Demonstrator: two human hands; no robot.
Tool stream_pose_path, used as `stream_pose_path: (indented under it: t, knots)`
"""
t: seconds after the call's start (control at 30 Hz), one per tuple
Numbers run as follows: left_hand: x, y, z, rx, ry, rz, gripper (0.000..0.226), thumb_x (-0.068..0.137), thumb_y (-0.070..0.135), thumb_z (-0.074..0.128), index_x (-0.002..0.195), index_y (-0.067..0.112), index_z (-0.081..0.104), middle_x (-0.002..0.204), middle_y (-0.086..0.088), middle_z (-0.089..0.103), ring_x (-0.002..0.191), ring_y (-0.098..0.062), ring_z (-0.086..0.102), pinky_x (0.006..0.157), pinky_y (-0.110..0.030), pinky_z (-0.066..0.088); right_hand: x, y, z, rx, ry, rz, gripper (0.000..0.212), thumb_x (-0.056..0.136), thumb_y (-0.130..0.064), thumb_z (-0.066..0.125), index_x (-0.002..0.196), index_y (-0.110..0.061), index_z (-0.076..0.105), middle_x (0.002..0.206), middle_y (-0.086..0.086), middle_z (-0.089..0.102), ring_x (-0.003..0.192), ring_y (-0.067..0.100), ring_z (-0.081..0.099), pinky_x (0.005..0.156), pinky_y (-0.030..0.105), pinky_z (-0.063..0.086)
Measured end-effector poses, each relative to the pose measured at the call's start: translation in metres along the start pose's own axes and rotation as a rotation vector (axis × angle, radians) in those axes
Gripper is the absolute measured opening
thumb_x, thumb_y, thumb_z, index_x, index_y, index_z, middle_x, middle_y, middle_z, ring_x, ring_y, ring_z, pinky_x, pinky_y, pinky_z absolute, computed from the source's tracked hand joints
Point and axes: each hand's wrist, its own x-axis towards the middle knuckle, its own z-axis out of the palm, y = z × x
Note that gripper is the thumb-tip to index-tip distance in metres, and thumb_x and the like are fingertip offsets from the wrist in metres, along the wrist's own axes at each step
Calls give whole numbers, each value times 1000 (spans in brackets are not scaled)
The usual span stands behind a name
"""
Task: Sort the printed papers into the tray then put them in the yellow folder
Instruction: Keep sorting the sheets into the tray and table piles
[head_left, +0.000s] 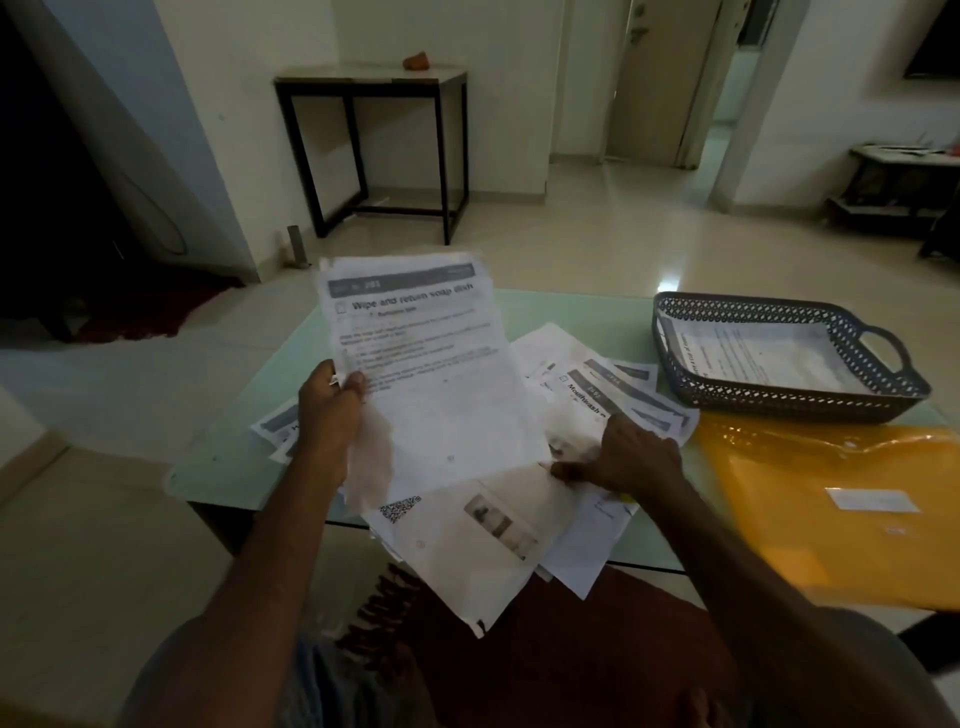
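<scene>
Left hand (327, 415) holds one sheet (431, 374) — one tray (779, 402), one yellow folder (831, 519).

A pale green glass table (244, 415) stands near. Under its near edge lies a dark red rug (545, 649). Far left, a black-framed side table (363, 80) carries an orange-brown lump (415, 60). A low shelf (893, 176) sits far right, near a doorway (654, 78).

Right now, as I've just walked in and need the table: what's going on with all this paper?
A person is mid-sort at the table. The left hand holds up one sheet, and the right hand rests on the loose pile. The tray on the right has paper in it already; the yellow folder lies flat beside it.
</scene>
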Motion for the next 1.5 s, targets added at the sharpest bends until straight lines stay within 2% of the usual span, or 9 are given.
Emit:
stream_pose_path:
  t: [0.3, 0.47, 0.57, 0.73, 0.83, 0.97, 1.1, 1.27, 1.5]
  knots:
    - [-5, -1, 6, 148, -78, 37, 28, 99, 11, 57, 126, 6, 62, 113, 0, 62, 99, -20, 59, 84, -30, 46, 2, -16, 9, -60, 37, -136, 84, 87, -75, 51, 143, -13, 42, 153, 18, 37, 138, 38, 39, 110, 52, 32]
    - [-6, -3, 6, 179, -62, 29, 28, 99, 12, 57, 127, 7, 61, 114, -2, 62, 98, -20, 57, 84, -30, 45, 1, -24, 20, -57, -162, -236, 98, 93, -71, 45, 162, -19, 0, 170, 10, 1, 156, 31, 7, 121, 57, 6]
    - [-6, -3, 6, 174, -61, 26, 29, 99, 12, 56, 127, 7, 61, 114, -2, 62, 99, -21, 57, 85, -31, 45, 4, -27, 22, -10, -55, -299, 82, 102, -60, 38, 162, -27, -7, 171, -2, -7, 158, 24, 0, 123, 55, 1]
    - [-7, -6, 4, 149, -61, -1, 28, 100, 11, 56, 127, 7, 61, 114, -3, 62, 99, -22, 58, 85, -32, 46, 7, -22, 11, 85, 197, -56, 93, 86, -75, 53, 151, -13, 30, 153, 14, 38, 138, 36, 40, 108, 53, 35]
    - [-5, -8, 6, 151, -70, 3, 27, 99, 12, 57, 126, 7, 62, 115, -5, 64, 102, -24, 60, 89, -35, 48, 5, -14, 7, 59, 115, 49, 103, 74, -84, 60, 140, -9, 39, 140, 17, 48, 131, 36, 46, 104, 49, 36]
    - [-4, -9, 7, 167, -83, 4, 30, 99, 14, 57, 128, 8, 61, 122, -7, 64, 103, -23, 59, 92, -37, 49, 9, -12, 5, 235, 91, 17, 91, 83, -50, 77, 147, -12, 26, 139, 16, 53, 128, 37, 52, 104, 51, 38]
    - [-4, -8, 7, 143, -91, 9, 31, 100, 12, 56, 130, 7, 60, 120, -4, 63, 102, -21, 58, 89, -34, 48, 14, -13, -10, 843, 163, 15, 70, 92, -5, 70, 146, -16, 27, 107, 6, 69, 94, 25, 69, 75, 43, 60]
    - [-5, -8, 10, 109, -166, 24, 29, 100, 14, 56, 128, 11, 61, 118, 0, 64, 104, -20, 61, 92, -35, 50, 26, -3, -25, 1121, 186, 31, 24, 97, -9, 64, 120, -15, 64, 110, 2, 71, 103, 25, 68, 82, 44, 60]
    - [-16, -6, 26, 27, -242, 41, 21, 101, 13, 55, 120, 19, 60, 102, 11, 65, 90, -7, 62, 71, -16, 47, 24, 4, -36, 1406, 66, -84, 28, 99, -9, 62, 126, -13, 62, 119, 4, 73, 106, 24, 72, 77, 43, 63]
